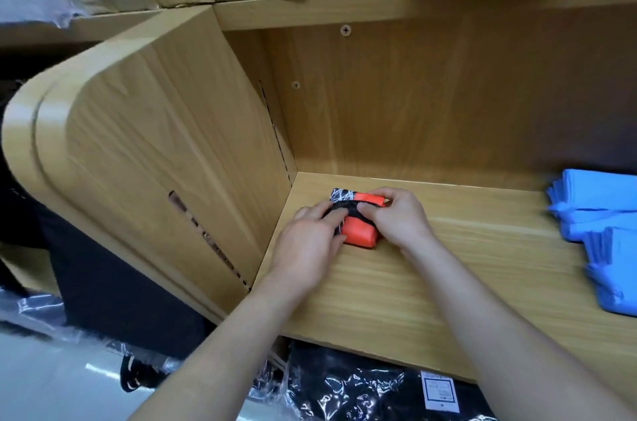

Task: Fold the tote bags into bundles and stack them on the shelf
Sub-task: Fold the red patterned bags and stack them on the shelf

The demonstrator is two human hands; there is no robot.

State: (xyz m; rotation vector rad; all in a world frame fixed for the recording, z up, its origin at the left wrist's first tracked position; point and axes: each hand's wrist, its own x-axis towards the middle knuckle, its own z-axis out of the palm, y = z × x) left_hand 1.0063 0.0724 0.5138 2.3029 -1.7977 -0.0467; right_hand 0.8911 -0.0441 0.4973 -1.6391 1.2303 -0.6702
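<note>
In the head view, a small folded tote bundle of orange fabric with a black, white-lined end (358,231) lies on the light wooden shelf board (413,282), near its back left corner. Its long axis runs front to back, patterned end toward the back wall. The left hand (306,241) curls its fingers over the bundle's black band (348,208). The right hand (396,217) grips the right edge. Folded blue bags (603,231) lie well apart at right.
</note>
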